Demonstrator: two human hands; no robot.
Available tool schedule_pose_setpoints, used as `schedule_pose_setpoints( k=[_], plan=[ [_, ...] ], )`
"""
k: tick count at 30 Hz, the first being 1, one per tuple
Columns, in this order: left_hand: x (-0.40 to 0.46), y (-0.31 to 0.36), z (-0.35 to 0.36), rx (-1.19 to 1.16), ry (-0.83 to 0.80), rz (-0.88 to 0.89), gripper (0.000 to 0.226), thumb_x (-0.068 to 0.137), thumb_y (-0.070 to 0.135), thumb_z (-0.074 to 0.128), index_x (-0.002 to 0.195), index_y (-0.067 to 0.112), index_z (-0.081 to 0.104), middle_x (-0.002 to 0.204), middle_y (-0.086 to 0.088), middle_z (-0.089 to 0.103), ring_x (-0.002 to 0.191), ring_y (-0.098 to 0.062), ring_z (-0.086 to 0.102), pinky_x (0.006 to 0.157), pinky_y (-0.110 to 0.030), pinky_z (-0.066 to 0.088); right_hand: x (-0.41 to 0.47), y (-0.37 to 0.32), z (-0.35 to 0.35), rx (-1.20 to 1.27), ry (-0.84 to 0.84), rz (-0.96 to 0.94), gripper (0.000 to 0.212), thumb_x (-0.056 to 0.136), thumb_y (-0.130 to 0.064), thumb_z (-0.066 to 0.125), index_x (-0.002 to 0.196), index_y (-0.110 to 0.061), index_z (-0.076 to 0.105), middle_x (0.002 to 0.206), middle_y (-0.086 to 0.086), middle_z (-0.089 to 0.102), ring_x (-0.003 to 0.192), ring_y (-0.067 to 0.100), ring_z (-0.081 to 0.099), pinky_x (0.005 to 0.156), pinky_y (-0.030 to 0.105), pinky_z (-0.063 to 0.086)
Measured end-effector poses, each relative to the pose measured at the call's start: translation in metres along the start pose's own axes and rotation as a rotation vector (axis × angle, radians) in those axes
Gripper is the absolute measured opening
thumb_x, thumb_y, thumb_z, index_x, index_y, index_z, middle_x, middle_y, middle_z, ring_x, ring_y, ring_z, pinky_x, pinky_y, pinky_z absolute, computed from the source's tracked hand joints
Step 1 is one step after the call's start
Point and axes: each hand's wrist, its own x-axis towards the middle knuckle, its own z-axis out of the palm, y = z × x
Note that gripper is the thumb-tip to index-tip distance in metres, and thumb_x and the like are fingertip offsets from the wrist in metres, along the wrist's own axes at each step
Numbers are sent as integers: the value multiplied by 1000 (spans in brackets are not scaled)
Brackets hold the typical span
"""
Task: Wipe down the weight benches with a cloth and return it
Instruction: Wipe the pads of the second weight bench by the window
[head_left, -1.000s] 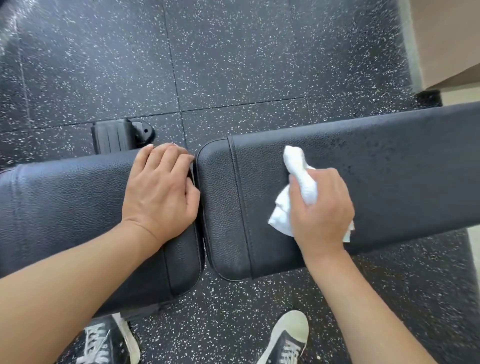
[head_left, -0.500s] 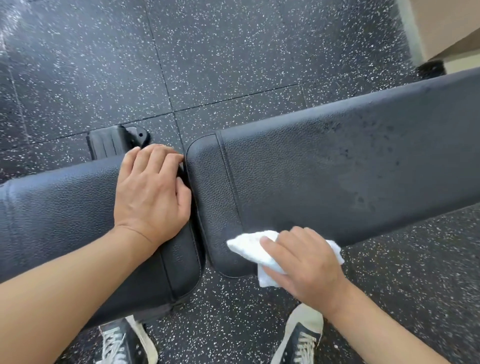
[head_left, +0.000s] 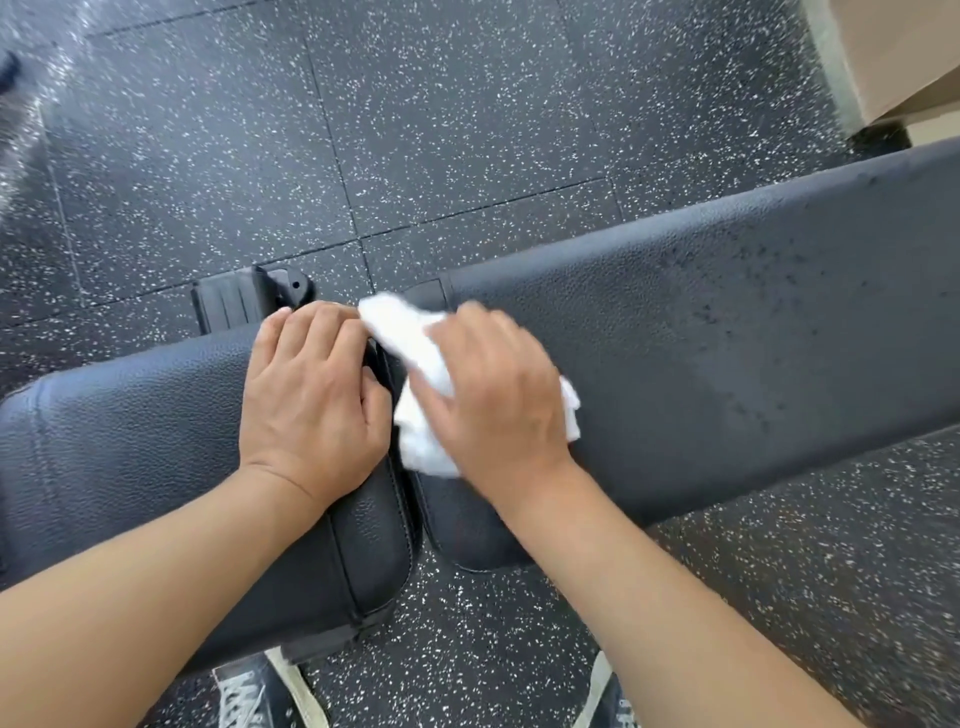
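The right hand (head_left: 493, 395) clasps a crumpled white cloth (head_left: 415, 374) and presses it on the long pad's (head_left: 727, 364) end, at the gap. The left hand (head_left: 311, 395) lies flat, fingers together, holding nothing, on the short pad (head_left: 130, 441). Two black padded surfaces stand over speckled rubber floor (head_left: 415, 130); two sneakers show below.

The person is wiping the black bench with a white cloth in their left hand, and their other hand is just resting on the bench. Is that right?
Not quite. The head view shows the white cloth under the right hand, not the left. The left hand is the one resting flat on the other pad of the black bench.
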Motion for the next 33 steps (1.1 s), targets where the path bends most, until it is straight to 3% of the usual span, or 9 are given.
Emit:
schedule_pose_setpoints(
  k=[6, 10, 12, 14, 17, 21, 26, 28, 33],
  plan=[
    [1, -3, 2, -10, 26, 12, 34, 86, 24, 49, 115, 10, 62, 121, -7, 60, 122, -32, 51, 121, -50, 28, -83, 79, -61, 53, -157, -294, 19, 104, -30, 60, 111, -12, 62, 85, 3, 50, 70, 25, 45, 60, 40, 41],
    [0, -4, 3, -15, 19, 12, 35, 86, 25, 49, 116, 11, 62, 123, -7, 60, 123, -33, 52, 122, -48, 27, -30, 136, -76, -115, -83, 234, 15, 97, -48, 54, 90, -34, 55, 82, -9, 50, 74, 26, 57, 62, 34, 36],
    [0, -4, 3, -8, 16, 8, 35, 86, 25, 48, 116, 11, 61, 123, -6, 60, 123, -33, 52, 122, -48, 27, 4, 134, -64, -119, 69, 437, 29, 98, -48, 56, 87, -21, 60, 86, -3, 59, 82, 29, 59, 65, 36, 36],
    [0, -3, 2, -5, 20, 5, 35, 86, 25, 48, 116, 11, 62, 123, -6, 61, 122, -33, 53, 122, -49, 28, 37, 109, -43, -107, 162, 463, 32, 98, -42, 62, 87, -12, 60, 87, 5, 61, 80, 31, 56, 63, 38, 28],
    [0, -2, 2, -10, 32, 4, 35, 86, 24, 48, 115, 10, 62, 122, -7, 61, 121, -33, 52, 121, -50, 29, 65, 46, -7, -128, 117, 283, 24, 93, -35, 69, 88, -14, 60, 85, 4, 61, 75, 27, 55, 63, 33, 22],
    [1, -3, 4, 6, 26, 8, 33, 88, 26, 46, 113, 10, 61, 120, -9, 60, 119, -36, 52, 119, -52, 31, 49, -5, 15, -13, 20, 34, 21, 91, -31, 70, 88, -12, 62, 84, 7, 60, 76, 30, 56, 64, 40, 39],
    [0, -4, 5, -1, 31, 9, 35, 87, 26, 47, 114, 10, 62, 120, -10, 60, 120, -36, 52, 119, -51, 30, -1, 54, -24, 90, -124, -328, 24, 97, -28, 67, 96, -5, 71, 86, 11, 60, 77, 30, 55, 68, 42, 45],
    [0, -4, 5, -17, 39, 14, 36, 87, 26, 48, 115, 10, 63, 121, -8, 60, 122, -35, 52, 120, -50, 29, -9, 102, -46, 50, -99, -248, 30, 101, -31, 62, 99, -3, 72, 83, 11, 59, 78, 27, 53, 69, 41, 43],
    [-1, -7, 6, -20, 47, 26, 37, 87, 26, 48, 115, 8, 64, 120, -9, 61, 121, -34, 52, 120, -51, 31, 10, 154, -67, -134, 111, 383, 30, 95, -38, 59, 91, -8, 63, 88, 8, 63, 83, 33, 59, 70, 39, 39]
  ],
)
